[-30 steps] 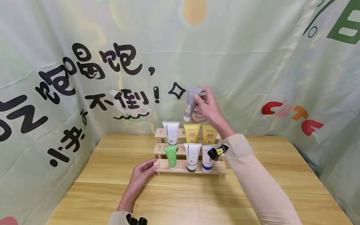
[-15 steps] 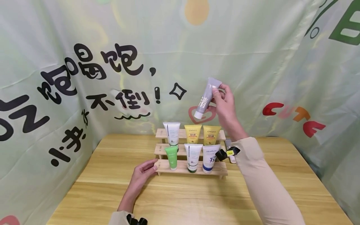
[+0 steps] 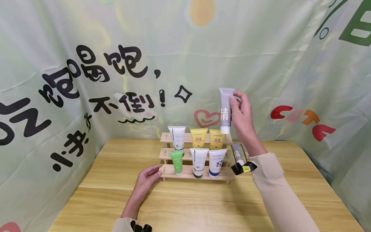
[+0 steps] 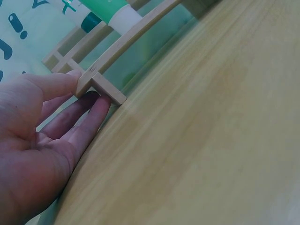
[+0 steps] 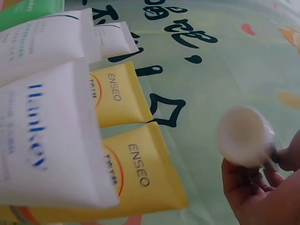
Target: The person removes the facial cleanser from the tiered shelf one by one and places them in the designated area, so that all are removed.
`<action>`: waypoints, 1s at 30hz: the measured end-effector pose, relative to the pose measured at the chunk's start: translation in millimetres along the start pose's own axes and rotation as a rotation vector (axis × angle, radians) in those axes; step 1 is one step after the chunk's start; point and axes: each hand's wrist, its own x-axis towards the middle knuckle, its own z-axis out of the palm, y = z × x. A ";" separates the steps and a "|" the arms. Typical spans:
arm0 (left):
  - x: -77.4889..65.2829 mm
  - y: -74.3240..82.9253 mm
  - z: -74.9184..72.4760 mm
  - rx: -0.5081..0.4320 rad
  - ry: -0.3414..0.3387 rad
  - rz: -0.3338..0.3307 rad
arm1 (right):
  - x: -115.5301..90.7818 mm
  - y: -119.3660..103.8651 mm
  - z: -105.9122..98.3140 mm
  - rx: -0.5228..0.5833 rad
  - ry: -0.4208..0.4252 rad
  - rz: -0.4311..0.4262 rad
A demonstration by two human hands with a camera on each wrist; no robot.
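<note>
My right hand (image 3: 242, 111) pinches a grey-purple squeeze tube (image 3: 225, 111) by its upper edge, upright with its white cap (image 5: 246, 136) downward. It is raised above the back right of a three-step wooden display rack (image 3: 197, 177). My left hand (image 3: 147, 177) holds the left end of the rack's lowest step, thumb at the top and fingers by the leg (image 4: 108, 89). On that step stand a green tube (image 3: 176, 162), a white tube (image 3: 199, 162) and a white tube with a blue band (image 3: 216, 162). Further back are two yellow tubes (image 3: 198, 138) (image 5: 140, 168) and another white tube (image 3: 177, 137).
Beside the rack's right end, more grey tubes (image 3: 237, 154) lie on the wooden table (image 3: 185, 206), partly hidden by my right wrist. A printed cloth backdrop (image 3: 162, 29) hangs behind and at both sides of the table.
My right hand has moved right with the grey-purple tube, which tilted and is now upright and lower. The grey tubes beside the rack have come into view. My left hand stays put.
</note>
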 end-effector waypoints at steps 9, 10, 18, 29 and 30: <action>-1.0 -0.5 0.0 0.001 0.000 -0.005 | -12.8 6.1 -19.0 0.029 -0.007 0.003; -1.1 -0.6 -0.1 0.002 0.001 -0.006 | -13.9 6.1 -21.2 0.041 -0.012 0.015; 0.9 -0.3 0.0 0.008 0.003 0.002 | -24.9 8.1 -43.3 0.043 -0.129 0.035; 0.9 0.0 0.1 0.006 0.002 -0.002 | -48.8 27.0 -76.0 -0.060 -0.108 0.097; 0.8 0.1 0.1 0.003 0.001 0.000 | -50.4 30.1 -78.3 -0.050 -0.098 0.099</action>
